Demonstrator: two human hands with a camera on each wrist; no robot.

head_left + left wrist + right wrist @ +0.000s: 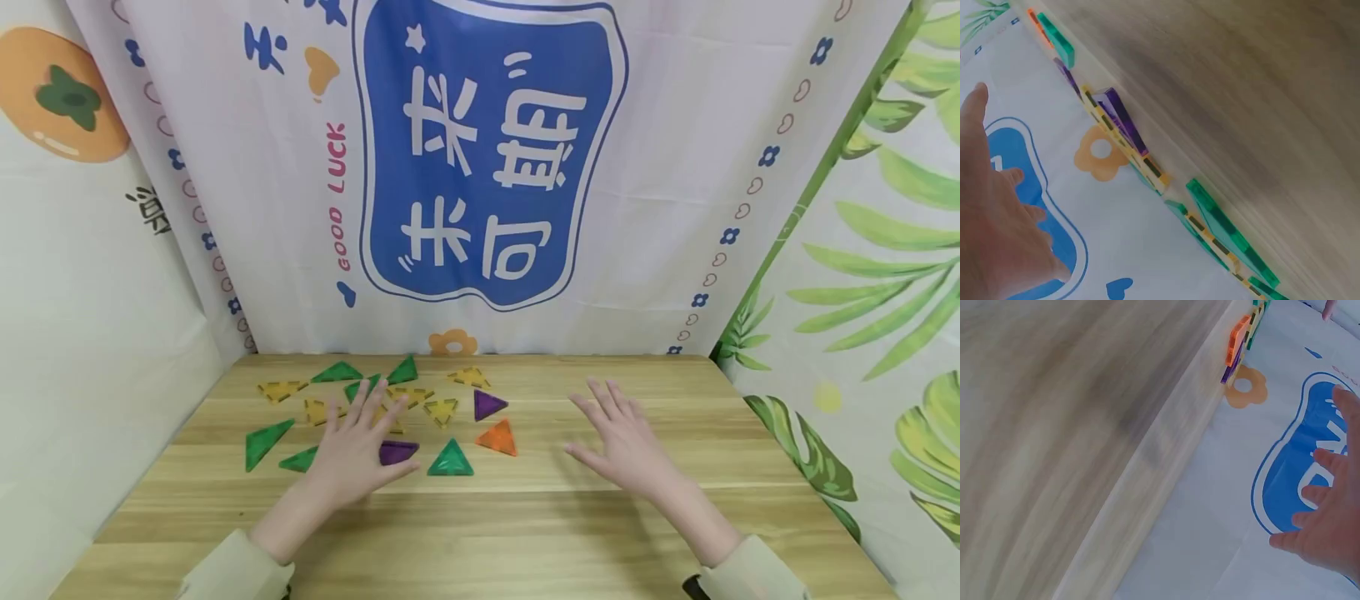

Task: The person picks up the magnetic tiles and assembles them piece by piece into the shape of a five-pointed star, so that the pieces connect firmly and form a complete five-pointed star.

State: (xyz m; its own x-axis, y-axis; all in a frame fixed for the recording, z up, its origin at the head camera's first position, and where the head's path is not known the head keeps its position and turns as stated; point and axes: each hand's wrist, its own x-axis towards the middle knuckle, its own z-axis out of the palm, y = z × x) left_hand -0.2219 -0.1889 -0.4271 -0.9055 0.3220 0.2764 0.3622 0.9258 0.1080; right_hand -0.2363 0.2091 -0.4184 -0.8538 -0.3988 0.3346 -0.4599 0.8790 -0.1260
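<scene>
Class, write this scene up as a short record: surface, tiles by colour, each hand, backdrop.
surface: wooden table
tiles: several green tiles, several yellow tiles, purple tiles, one orange tile
left hand: hovers above the table by the tiles, spread, holding nothing
right hand: hovers above the table, right of the tiles, spread, holding nothing
backdrop: white cloth with a blue panel
</scene>
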